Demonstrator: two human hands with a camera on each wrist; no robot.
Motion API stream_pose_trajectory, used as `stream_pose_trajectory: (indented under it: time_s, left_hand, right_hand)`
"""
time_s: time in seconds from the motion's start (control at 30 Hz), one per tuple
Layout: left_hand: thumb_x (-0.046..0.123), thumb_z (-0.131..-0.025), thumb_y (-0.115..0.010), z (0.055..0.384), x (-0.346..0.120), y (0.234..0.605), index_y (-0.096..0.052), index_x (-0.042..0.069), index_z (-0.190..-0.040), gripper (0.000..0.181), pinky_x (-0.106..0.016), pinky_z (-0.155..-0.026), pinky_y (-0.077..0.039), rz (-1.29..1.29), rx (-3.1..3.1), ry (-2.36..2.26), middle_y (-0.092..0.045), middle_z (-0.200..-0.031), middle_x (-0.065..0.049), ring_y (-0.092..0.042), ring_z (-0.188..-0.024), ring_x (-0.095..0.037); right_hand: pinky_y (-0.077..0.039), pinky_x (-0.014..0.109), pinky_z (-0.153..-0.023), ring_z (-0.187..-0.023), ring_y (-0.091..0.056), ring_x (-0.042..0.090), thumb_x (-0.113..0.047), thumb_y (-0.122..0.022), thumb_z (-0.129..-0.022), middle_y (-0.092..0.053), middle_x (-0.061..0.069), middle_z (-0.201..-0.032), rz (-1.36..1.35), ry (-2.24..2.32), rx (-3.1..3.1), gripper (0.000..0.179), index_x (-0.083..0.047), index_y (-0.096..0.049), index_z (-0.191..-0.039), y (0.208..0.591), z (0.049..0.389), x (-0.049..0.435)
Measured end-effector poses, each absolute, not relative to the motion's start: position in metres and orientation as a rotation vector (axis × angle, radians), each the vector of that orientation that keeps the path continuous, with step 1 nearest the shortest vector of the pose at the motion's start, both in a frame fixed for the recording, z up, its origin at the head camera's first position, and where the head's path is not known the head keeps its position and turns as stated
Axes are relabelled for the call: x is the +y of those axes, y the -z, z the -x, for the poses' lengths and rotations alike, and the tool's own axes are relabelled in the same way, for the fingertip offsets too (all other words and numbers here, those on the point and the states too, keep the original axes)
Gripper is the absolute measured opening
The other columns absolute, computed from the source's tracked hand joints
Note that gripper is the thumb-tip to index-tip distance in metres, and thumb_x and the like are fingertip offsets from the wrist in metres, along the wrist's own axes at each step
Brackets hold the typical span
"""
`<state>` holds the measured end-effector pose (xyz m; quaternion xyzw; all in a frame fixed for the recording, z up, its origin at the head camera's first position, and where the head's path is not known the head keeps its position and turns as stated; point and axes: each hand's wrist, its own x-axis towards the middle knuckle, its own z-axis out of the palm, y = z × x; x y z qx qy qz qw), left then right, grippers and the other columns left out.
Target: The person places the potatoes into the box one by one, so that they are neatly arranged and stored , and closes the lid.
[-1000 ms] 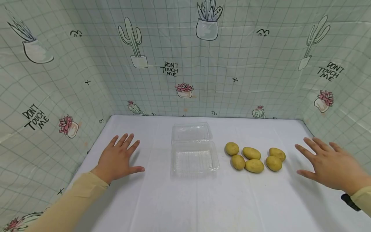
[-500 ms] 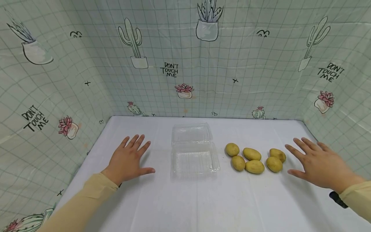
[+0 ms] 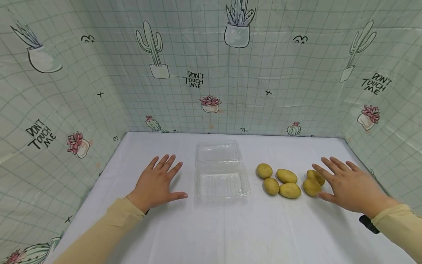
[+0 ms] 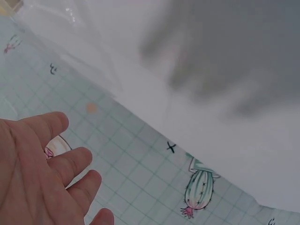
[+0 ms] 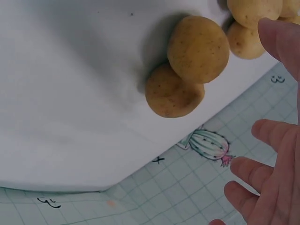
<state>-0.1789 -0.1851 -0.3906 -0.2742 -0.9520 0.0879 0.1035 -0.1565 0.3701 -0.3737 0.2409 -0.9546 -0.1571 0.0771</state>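
Several yellow potatoes [image 3: 290, 190] lie on the white table, right of a clear plastic clamshell container [image 3: 221, 181] whose lid is folded back flat. My right hand [image 3: 351, 189] hovers with fingers spread beside the two rightmost potatoes [image 3: 311, 188], its fingertips overlapping them in the head view. In the right wrist view that pair [image 5: 198, 49] lies left of the fingers, and nothing is in the palm. To the left of the container, my left hand [image 3: 155, 185] is held palm down over the table, fingers straight and thumb pointing at the container. It holds nothing.
Grid-patterned cloth [image 3: 244, 91] with cactus drawings surrounds the table on the back and both sides. The white tabletop [image 3: 257, 234] stretches toward me in front of the container and potatoes. A black wrist strap [image 3: 369, 224] shows at my right sleeve.
Both hands have moved inward: the left one to the right, closer to the container, the right one to the left, up to the rightmost potatoes. Container and potatoes have stayed in place.
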Motion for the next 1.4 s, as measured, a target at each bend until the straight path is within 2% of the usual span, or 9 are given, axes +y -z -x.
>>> stream_pose_trajectory:
  time_s: [0.17, 0.73, 1.07, 1.4]
  left_hand:
    - [0.083, -0.082, -0.05, 0.179, -0.177, 0.393, -0.047, 0.011, -0.15, 0.099, -0.053, -0.116, -0.021, 0.821, -2.805, -0.227, -0.04, -0.153, -0.019, -0.034, -0.142, -0.036]
    - [0.084, -0.083, -0.045, 0.177, -0.149, 0.4, -0.044, 0.014, -0.153, 0.099, -0.051, -0.118, -0.019, 0.849, -2.81, -0.126, -0.036, -0.156, -0.017, -0.03, -0.145, -0.034]
    - [0.082, -0.083, -0.05, 0.176, -0.137, 0.406, -0.046, 0.013, -0.151, 0.097, -0.051, -0.117, -0.021, 0.861, -2.805, -0.04, -0.038, -0.155, -0.018, -0.033, -0.144, -0.034]
    - [0.082, -0.083, -0.049, 0.174, -0.129, 0.412, -0.042, 0.011, -0.153, 0.1, -0.051, -0.117, -0.02, 0.829, -2.863, -0.002, -0.035, -0.156, -0.017, -0.031, -0.144, -0.034]
  right_hand:
    - [-0.032, 0.068, -0.103, -0.131, -0.041, 0.05, -0.063, -0.071, -0.082, -0.046, 0.029, -0.144, -0.722, 0.412, -2.87, 0.085, -0.009, -0.053, -0.144, 0.376, 0.157, 0.36]
    - [-0.034, 0.067, -0.103, -0.132, -0.042, 0.047, -0.059, -0.07, -0.085, -0.047, 0.025, -0.146, -0.795, 0.302, -2.866, 0.082, -0.01, -0.05, -0.147, 0.384, 0.16, 0.332]
    - [-0.034, 0.066, -0.103, -0.131, -0.044, 0.046, -0.062, -0.066, -0.087, -0.049, 0.025, -0.144, -0.819, 0.26, -2.876, 0.08, -0.009, -0.052, -0.146, 0.39, 0.165, 0.314]
    - [-0.036, 0.059, -0.105, -0.127, -0.048, 0.044, -0.057, -0.068, -0.089, -0.055, 0.024, -0.137, -0.876, 0.156, -2.815, 0.075, -0.006, -0.053, -0.142, 0.391, 0.171, 0.296]
